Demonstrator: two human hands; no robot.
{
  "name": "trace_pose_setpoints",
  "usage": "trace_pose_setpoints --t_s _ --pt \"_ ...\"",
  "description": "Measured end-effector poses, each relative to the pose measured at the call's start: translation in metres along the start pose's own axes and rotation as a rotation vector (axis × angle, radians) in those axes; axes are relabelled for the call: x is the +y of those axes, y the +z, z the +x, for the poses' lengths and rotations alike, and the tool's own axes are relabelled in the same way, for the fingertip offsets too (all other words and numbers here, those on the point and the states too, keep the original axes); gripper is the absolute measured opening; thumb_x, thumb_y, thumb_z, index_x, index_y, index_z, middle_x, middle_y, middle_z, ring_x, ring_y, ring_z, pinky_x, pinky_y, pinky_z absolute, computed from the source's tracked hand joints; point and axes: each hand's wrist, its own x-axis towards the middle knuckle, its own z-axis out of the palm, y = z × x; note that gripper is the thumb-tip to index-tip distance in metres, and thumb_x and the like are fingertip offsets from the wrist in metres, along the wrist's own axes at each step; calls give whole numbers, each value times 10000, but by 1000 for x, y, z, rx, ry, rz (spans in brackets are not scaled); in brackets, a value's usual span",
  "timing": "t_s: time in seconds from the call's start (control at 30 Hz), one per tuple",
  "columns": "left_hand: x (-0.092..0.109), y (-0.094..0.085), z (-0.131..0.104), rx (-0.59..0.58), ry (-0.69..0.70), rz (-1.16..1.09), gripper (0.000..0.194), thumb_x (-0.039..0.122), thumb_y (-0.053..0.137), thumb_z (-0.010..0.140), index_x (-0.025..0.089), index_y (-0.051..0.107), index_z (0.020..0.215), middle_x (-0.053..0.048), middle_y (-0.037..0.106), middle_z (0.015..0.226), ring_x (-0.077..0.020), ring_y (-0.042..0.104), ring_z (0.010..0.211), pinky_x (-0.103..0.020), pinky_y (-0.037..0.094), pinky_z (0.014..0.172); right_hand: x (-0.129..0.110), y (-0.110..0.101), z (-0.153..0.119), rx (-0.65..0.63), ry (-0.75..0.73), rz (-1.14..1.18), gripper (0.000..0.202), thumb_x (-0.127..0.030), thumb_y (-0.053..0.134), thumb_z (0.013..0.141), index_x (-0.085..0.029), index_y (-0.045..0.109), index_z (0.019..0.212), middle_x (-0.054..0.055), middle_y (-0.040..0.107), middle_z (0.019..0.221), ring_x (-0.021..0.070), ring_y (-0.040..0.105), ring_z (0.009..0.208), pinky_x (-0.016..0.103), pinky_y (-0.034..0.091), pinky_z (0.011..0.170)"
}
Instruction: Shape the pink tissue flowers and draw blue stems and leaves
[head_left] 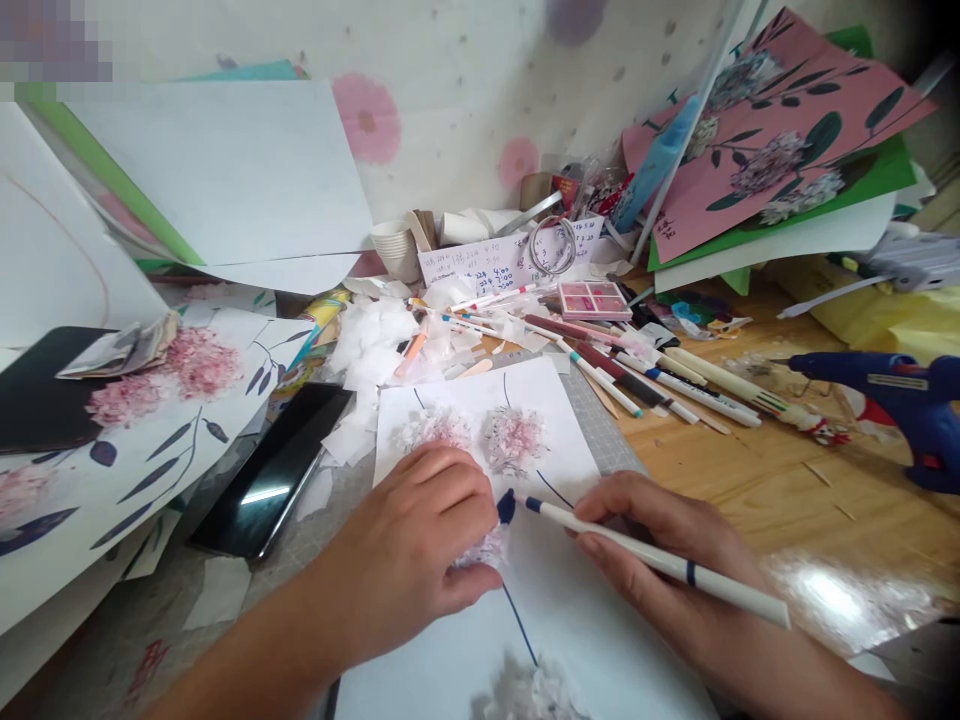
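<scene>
My right hand (667,560) grips a white marker pen (622,545) with blue bands, its tip pointing left. Just left of that tip is a small dark blue leaf shape (507,507) on a white sheet of paper (442,655). My left hand (427,530) rests on the sheet, fingers bent and thumb apart, partly covering a pale pink tissue-like flower (486,548). Two similar fluffy flowers, one upper left (442,428) and one upper right (516,440), sit above my hands. Thin blue stem lines (521,625) run on the paper; another flower (532,695) is at the bottom edge.
A black phone (274,470) lies left of the sheet, near a finished-looking flower picture (187,450). Behind are paper scraps (375,340), several pens (675,385) and a pink palette (594,300). A blue glue gun (892,390) is at right; a pink flower picture (780,140) leans behind.
</scene>
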Motion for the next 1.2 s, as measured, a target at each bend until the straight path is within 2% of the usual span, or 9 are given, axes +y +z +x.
trace_pose_setpoints --t_s 0.5,0.8,1.07,1.2 --pt "1 0 0 0 -6 15 337 144 913 752 158 608 897 -21 661 970 -242 589 1006 -435 451 1029 -3 -1 3 15 -66 -8 88 -211 657 912 -227 693 833 -26 694 676 129 646 558 220 472 496" --pt "1 -1 -1 9 3 5 334 123 903 757 158 594 878 -20 655 962 -239 586 1002 -432 455 1015 2 1 2 23 62 -44 125 -252 646 925 -233 705 817 -13 720 672 146 671 549 234 497 503" --pt "0 0 0 3 0 -5 311 158 907 767 148 619 885 -33 661 961 -246 586 1001 -445 449 1032 -3 -1 3 -15 -33 -13 108 -229 651 924 -230 697 827 -29 690 648 126 619 510 219 451 457" --pt "0 -1 0 5 -1 3 300 130 894 771 153 619 889 -29 661 964 -243 587 1003 -447 450 1042 -1 1 3 17 14 -25 113 -229 651 920 -234 705 820 -25 708 653 130 637 513 216 463 460"
